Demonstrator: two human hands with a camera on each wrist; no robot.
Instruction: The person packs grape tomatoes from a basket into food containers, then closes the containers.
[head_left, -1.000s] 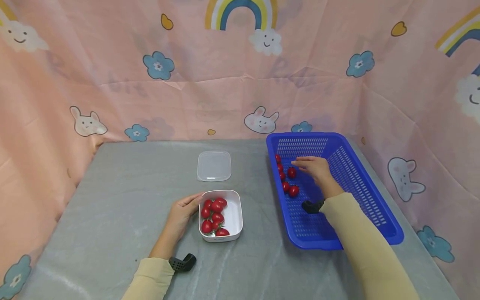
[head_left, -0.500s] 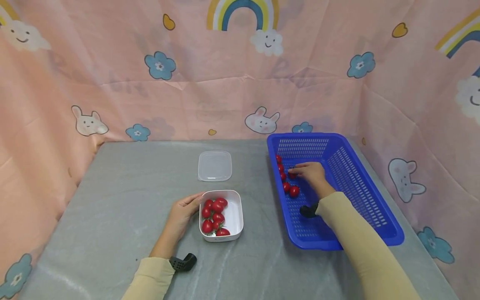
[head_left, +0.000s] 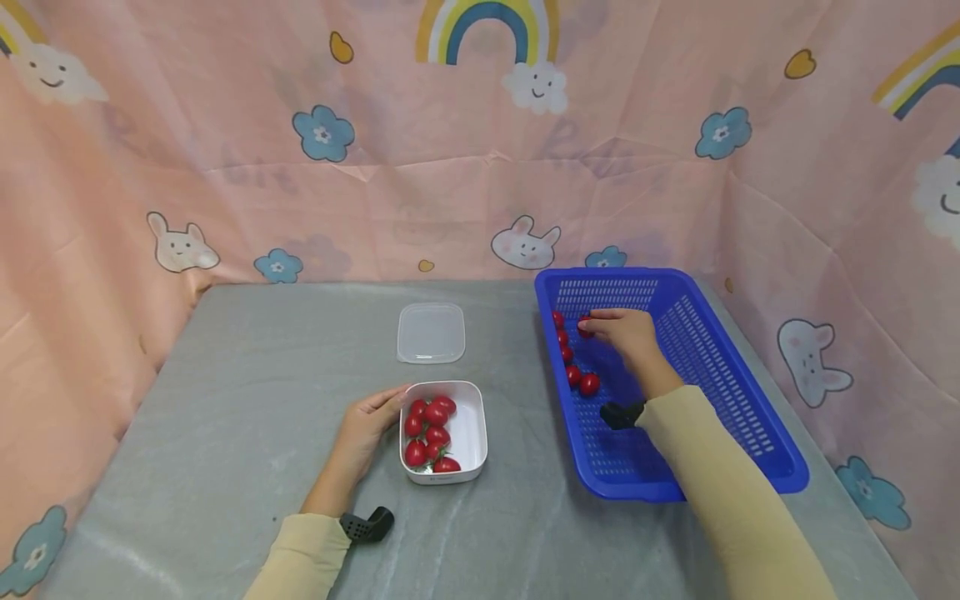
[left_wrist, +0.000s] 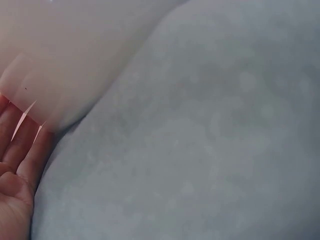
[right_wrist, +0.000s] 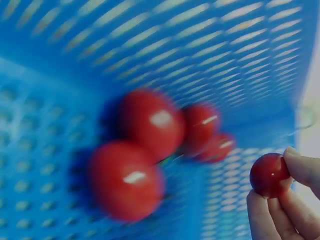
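My right hand (head_left: 633,337) is inside the blue basket (head_left: 622,471), pinching a cherry tomato (right_wrist: 270,175) between thumb and fingertips, held clear of the others in the right wrist view. Several more cherry tomatoes (head_left: 589,384) lie along the basket's left wall. To the left, a square white box (head_left: 469,425) holds several red cherry tomatoes (head_left: 437,435), mostly on its left side. My left hand (head_left: 362,433) touches the box's outer left wall near the far corner. In the left wrist view its fingers (left_wrist: 37,152) lie fairly straight against the pale wall.
A translucent square lid (head_left: 431,333) lies flat behind the white box. The grey cloth-covered table (head_left: 240,400) meets a pink printed curtain (head_left: 420,208) at the back and sides. The basket's raised rim stands between my right hand and the box.
My right hand has lowered onto a cherry tomato in the basket, pinched it, and shifted it slightly away toward the back. The left hand and the white box have stayed in place.
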